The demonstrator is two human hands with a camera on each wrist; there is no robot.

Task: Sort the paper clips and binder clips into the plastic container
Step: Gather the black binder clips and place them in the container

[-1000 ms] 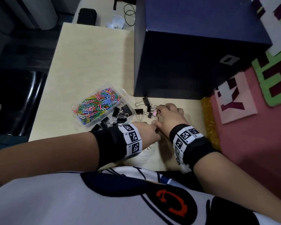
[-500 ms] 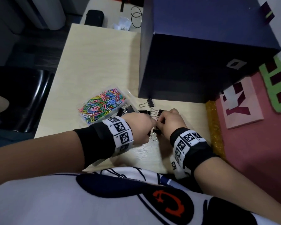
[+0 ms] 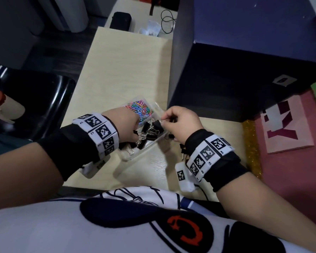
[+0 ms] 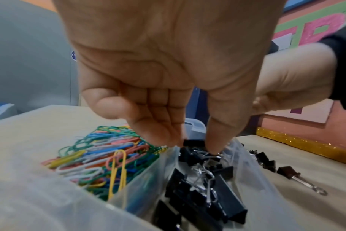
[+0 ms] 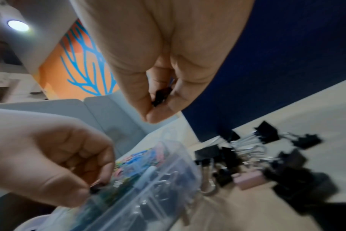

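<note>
A big dark blue box (image 3: 245, 57) stands on the pale worktop (image 3: 117, 70), right behind the clear plastic container (image 3: 135, 156). A black chair (image 3: 35, 106) sits off to the left, and a gold glitter strip (image 3: 251, 143) runs along the right edge of the worktop. In the head view both wrists cover part of the container. The container has two parts: the coloured paper clips (image 4: 101, 157) fill the far part, and black binder clips (image 4: 203, 187) fill the near one. The left wrist view shows the wall between the two parts. The right wrist view shows a heap of loose binder clips (image 5: 267, 156) on the worktop beside the container, with one pink binder clip (image 5: 249, 179) among them; the right arm mostly hides this heap in the head view. The left hand (image 3: 128, 125) reaches down into the binder clip part, its fingers and thumb bunched together, tips touching the clips there. I cannot tell if it is pinching one. The right hand (image 3: 181, 119) is up above the container's edge, fingers curled, pinching a small black binder clip (image 5: 161, 96).
</note>
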